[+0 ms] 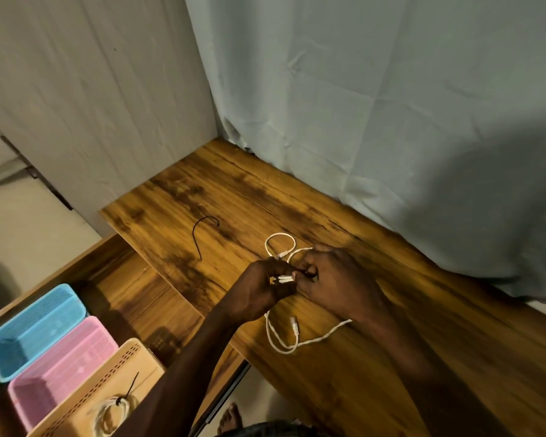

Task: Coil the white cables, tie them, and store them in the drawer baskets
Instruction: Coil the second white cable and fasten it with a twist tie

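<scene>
My left hand (262,287) grips a bunched white cable (284,279) over the wooden table (360,357). My right hand (331,279) pinches a black tie (308,274) at that bunch. Loops of the white cable stick out above the hands and hang below them onto the table. Another black tie (202,233) lies loose on the table to the left. In the open drawer (133,279) at lower left stand three baskets: blue (35,329), pink (60,370) and beige (114,383). The beige basket holds a coiled white cable (111,414) bound with a black tie.
Pale curtains (360,105) hang behind the table on the back and left sides. A bare foot (230,419) shows on the floor below the table edge. My left forearm crosses over the drawer's right corner.
</scene>
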